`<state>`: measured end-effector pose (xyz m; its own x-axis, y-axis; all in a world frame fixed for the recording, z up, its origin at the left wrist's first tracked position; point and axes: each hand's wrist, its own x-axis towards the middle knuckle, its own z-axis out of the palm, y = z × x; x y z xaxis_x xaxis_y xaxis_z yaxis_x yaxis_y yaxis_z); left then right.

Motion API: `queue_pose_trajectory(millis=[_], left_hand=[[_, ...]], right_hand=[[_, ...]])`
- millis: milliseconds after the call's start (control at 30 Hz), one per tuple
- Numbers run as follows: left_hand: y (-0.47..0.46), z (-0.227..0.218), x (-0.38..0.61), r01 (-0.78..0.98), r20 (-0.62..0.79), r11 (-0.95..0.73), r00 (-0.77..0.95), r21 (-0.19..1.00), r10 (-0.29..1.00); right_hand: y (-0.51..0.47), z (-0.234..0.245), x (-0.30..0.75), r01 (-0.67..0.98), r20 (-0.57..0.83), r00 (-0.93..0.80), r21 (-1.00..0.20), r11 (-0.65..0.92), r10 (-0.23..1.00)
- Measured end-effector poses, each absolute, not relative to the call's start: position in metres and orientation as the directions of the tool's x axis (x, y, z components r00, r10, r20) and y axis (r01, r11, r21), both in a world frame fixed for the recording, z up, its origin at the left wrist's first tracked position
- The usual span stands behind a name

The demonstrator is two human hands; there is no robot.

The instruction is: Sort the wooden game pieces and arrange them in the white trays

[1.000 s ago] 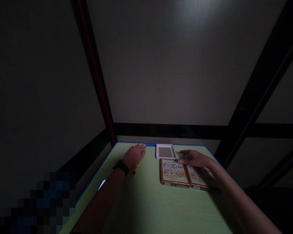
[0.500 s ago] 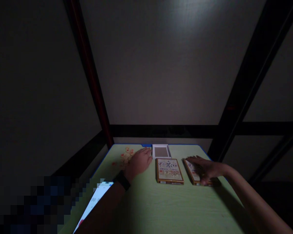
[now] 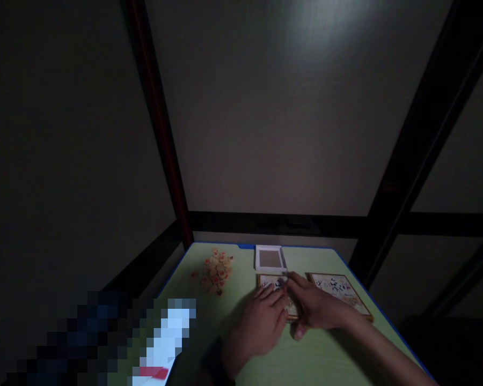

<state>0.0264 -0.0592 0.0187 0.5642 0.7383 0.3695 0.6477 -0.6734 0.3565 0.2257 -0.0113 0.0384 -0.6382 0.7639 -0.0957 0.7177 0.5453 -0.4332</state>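
The middle Chinese chess box (image 3: 269,279), with printed characters on its cover and a brown edge, lies flat and is partly hidden under both hands. Across its left side rest the outstretched fingers of my left hand (image 3: 261,319), which wears a dark wristband. My right hand (image 3: 320,305) spans the box's right side, fingers by the far edge and thumb by the near edge, gripping it. A second Chinese chess box (image 3: 340,289) lies just to the right, partly behind my right hand.
Loose round chess pieces (image 3: 217,271) are heaped at the table's left. An open white box tray (image 3: 270,258) sits at the back, beyond the middle box. A lit phone (image 3: 165,338) lies at front left, on the green table (image 3: 233,262). A wall stands behind.
My left hand has moved from beside the pieces onto the middle box. My right hand has left the right box and come left to the middle one. The view has shifted slightly.
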Motion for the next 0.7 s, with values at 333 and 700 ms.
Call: queue_pose_trajectory(millis=[333, 700], left_hand=[[-0.07, 0.021, 0.02, 0.701, 0.351, -0.593, 0.482, 0.395, 0.803], [-0.069, 0.004, 0.017, 0.693, 0.324, -0.616, 0.524, 0.375, 0.788]], right_hand=[[-0.014, 0.039, 0.275, 0.828, -0.112, -0.506, -0.341, 0.445, 0.855], [0.042, 0.023, 0.336, 0.871, -0.066, -0.381, -0.36, 0.334, 0.922]])
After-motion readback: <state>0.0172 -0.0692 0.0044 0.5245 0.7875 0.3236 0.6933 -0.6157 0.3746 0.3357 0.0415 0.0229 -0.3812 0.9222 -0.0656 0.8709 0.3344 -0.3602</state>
